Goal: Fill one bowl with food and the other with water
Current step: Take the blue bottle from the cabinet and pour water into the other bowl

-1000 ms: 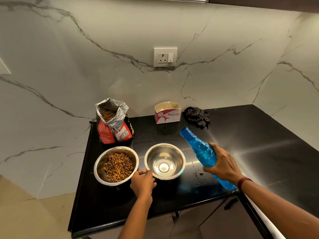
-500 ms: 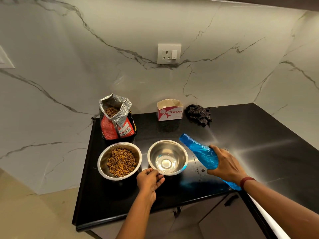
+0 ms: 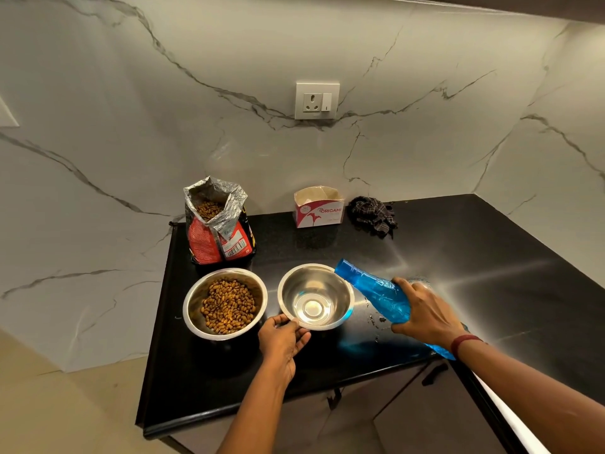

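Two steel bowls stand side by side on the black counter (image 3: 491, 257). The left bowl (image 3: 193, 299) holds brown kibble. The right bowl (image 3: 340, 283) shows a little water at its bottom. My left hand (image 3: 282, 339) pinches the right bowl's near rim. My right hand (image 3: 425, 314) grips a blue plastic bottle (image 3: 373, 290), tilted with its open mouth over the right bowl's right rim. The bottle's base is hidden behind my wrist.
An open red food bag (image 3: 217, 231) stands behind the kibble bowl. A small open cardboard box (image 3: 319, 208) and a dark crumpled cloth (image 3: 373, 214) sit by the marble wall. Water drops lie right of the bowls. The counter's front edge is near my arms.
The bottle has tipped lower, its mouth now reaching the right bowl's rim. My left hand shifted from between the bowls to the right bowl's rim.
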